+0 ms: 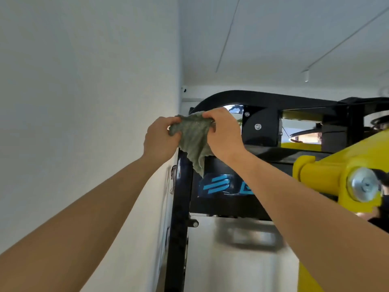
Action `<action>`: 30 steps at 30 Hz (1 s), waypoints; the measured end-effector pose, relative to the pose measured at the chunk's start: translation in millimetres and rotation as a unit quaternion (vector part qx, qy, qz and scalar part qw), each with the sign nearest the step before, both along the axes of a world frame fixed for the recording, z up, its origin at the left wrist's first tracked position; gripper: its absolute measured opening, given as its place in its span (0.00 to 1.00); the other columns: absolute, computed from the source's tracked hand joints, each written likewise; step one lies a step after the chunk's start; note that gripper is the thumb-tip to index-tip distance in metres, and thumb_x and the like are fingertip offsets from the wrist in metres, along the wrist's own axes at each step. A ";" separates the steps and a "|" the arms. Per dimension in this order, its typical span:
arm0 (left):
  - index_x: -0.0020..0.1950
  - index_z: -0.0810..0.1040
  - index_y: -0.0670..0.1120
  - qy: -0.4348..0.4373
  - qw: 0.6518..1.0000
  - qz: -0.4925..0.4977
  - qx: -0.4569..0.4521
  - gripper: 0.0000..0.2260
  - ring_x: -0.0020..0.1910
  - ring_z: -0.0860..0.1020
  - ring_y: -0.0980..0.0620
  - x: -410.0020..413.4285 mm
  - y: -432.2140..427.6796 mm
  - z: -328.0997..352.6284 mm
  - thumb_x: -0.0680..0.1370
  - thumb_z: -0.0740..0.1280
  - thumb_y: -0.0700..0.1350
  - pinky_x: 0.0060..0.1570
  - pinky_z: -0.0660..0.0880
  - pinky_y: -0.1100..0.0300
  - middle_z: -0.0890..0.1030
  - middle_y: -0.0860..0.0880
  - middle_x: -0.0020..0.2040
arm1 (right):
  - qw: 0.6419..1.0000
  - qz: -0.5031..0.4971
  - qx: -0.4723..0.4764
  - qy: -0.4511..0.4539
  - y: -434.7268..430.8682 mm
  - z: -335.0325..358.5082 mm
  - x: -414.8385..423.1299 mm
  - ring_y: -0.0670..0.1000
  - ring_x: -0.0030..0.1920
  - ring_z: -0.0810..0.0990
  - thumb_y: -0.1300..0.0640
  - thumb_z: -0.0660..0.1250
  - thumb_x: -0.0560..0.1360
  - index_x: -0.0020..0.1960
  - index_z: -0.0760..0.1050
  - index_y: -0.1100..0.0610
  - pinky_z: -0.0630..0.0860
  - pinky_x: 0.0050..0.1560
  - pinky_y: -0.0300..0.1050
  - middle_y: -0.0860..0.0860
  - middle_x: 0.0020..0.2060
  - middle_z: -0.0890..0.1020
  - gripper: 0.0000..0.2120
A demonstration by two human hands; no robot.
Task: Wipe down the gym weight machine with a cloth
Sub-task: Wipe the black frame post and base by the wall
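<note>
Item: small grey-green terry cloth, soft, looped nap, crumpled. It is held up in front of the upper left corner of the weight machine's black painted steel frame, with one loose corner hanging before the frame's dark glossy panel, which is marked with blue stripes. Left hand: fingers curled, pinching the cloth's left edge, just left of the frame. Right hand: fingers curled over the cloth's upper right edge, in front of the frame's curved top tube. Whether the cloth touches the frame cannot be told. Step, as judged: stretching or refolding the cloth before wiping the frame's top. Method advised: fold to a flat pad with a clean face out; wrap it partly round the tube and draw along its length; work into the bolted bracket plates, where dust is likely to lodge. Adjoining parts: thick yellow painted arm, right of the frame, smooth, ending in a round bright metal cap. Plain matt white wall, left of the frame.
</note>
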State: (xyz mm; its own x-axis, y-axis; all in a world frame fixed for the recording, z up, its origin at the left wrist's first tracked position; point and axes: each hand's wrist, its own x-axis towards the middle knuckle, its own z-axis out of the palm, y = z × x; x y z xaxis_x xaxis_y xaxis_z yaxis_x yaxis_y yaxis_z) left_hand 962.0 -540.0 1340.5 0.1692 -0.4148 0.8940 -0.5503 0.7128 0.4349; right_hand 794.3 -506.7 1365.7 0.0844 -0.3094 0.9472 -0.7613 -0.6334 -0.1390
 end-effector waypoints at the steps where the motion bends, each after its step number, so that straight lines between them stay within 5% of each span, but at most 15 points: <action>1: 0.65 0.80 0.54 -0.008 1.000 0.016 0.003 0.17 0.56 0.78 0.47 1.0 -2.7 7.7 0.77 0.67 0.41 0.58 0.77 0.47 0.78 0.52 0.59 | 0.999 -0.018 -0.005 0.037 -5.9 10.0 -1.1 0.53 0.62 0.74 0.69 0.59 0.77 0.64 0.77 0.51 0.74 0.64 0.51 0.48 0.61 0.75 0.21; 10: 0.64 0.78 0.52 -0.098 0.994 0.004 0.057 0.20 0.53 0.76 0.51 -7.4 -40.4 29.1 0.75 0.73 0.57 0.51 0.73 0.53 0.75 0.51 0.55 | 0.905 -0.245 0.066 0.342 -53.3 68.5 -6.4 0.55 0.78 0.56 0.53 0.67 0.79 0.78 0.62 0.44 0.54 0.76 0.61 0.51 0.79 0.58 0.29; 16: 0.66 0.75 0.53 -0.132 0.988 0.064 0.045 0.21 0.52 0.75 0.51 -14.7 -68.3 37.8 0.77 0.68 0.62 0.47 0.70 0.54 0.73 0.53 0.54 | 0.894 -0.230 0.084 0.375 -66.4 107.1 -25.1 0.54 0.79 0.56 0.54 0.68 0.78 0.79 0.58 0.43 0.60 0.76 0.59 0.49 0.79 0.58 0.34; 20: 0.72 0.73 0.52 -0.180 0.975 0.130 0.011 0.26 0.66 0.67 0.46 -25.2 -71.7 68.5 0.78 0.66 0.63 0.57 0.73 0.50 0.69 0.49 0.66 | 0.911 -0.212 0.086 0.344 -66.1 142.4 -56.3 0.55 0.71 0.68 0.56 0.70 0.77 0.78 0.63 0.45 0.67 0.70 0.53 0.51 0.72 0.70 0.33; 25: 0.63 0.78 0.48 -0.283 0.928 0.226 -0.081 0.22 0.61 0.66 0.44 -54.7 -76.3 113.4 0.80 0.62 0.63 0.60 0.71 0.52 0.69 0.45 0.60 | 0.918 -0.236 0.131 0.290 -62.8 170.7 -104.8 0.55 0.67 0.74 0.47 0.75 0.74 0.77 0.66 0.45 0.68 0.66 0.47 0.52 0.69 0.75 0.34; 30: 0.66 0.78 0.47 -0.337 0.917 0.200 -0.080 0.22 0.64 0.68 0.43 -93.2 -79.1 148.9 0.81 0.62 0.61 0.64 0.69 0.50 0.73 0.44 0.61 | 0.892 -0.299 0.169 0.295 -58.3 190.4 -154.1 0.55 0.65 0.74 0.45 0.74 0.74 0.74 0.71 0.48 0.68 0.65 0.49 0.51 0.61 0.76 0.31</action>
